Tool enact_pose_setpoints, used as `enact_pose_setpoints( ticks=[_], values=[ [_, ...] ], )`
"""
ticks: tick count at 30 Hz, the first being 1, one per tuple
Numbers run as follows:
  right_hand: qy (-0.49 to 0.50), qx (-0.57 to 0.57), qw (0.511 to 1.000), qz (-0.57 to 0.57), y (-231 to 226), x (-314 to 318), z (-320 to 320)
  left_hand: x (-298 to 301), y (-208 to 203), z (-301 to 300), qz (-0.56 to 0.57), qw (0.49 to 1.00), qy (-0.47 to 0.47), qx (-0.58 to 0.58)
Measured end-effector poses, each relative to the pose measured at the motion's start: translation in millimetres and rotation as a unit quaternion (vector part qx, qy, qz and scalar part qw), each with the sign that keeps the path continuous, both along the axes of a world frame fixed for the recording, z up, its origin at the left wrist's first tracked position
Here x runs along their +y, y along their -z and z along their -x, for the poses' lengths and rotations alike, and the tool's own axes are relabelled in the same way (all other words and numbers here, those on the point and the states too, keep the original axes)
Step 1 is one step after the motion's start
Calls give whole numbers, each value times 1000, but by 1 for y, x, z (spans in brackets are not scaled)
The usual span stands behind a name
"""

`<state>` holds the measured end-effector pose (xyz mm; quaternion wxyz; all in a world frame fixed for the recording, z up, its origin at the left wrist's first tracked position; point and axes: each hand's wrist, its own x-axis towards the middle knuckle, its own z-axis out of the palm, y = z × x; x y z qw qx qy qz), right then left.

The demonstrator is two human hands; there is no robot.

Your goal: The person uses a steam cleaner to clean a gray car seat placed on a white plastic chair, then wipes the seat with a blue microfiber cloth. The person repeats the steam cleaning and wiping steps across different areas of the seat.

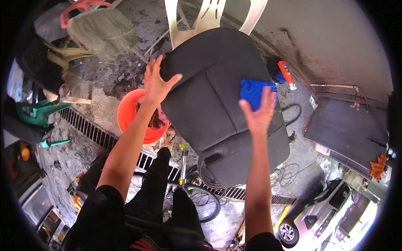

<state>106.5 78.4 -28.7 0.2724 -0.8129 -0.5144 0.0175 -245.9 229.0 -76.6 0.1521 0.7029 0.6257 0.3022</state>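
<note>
At the centre of the wet, stained floor [58, 165], a black padded seat [197, 104] lies with its broad face upward, the back of a white plastic chair [256, 11] rising beyond its far end. A crumpled blue cloth [250, 90] rests on the right part of this face. The left hand [159, 88] is spread and empty, thumb held away from the fingers, at the seat's left edge; whether it touches the cover cannot be told. The right hand [260, 116] is likewise spread and grips nothing; it overlaps the cloth's near side in this view, contact being unclear.

The principal container is a round orange-red bucket [125, 111], standing left of the seat and partly hidden by the left forearm. Within it appear a pinkish, frothy-looking surface and a dark patch, the nature of which cannot be made out. A second container, an orange bottle [284, 72] with a white cap, is located beyond the seat's right side, near the wall [335, 46]; its contents are not visible. A slotted drain [90, 130] crosses the floor below the bucket.
</note>
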Motion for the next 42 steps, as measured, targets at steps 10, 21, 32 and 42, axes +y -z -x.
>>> enact_pose_setpoints(
  ticks=[10,21,32,42],
  values=[
    [-7,-122,992,-3,7,222,78,26,35,-8,127,981,53,-138],
    [218,149,961,81,28,126,-121,37,45,-10,242,924,44,-293],
    [-328,-106,865,364,-29,349,168,46,41,-3,257,922,17,-289],
    [-266,-164,865,392,-44,370,156,-44,64,17,302,821,-79,-479]
  ],
)
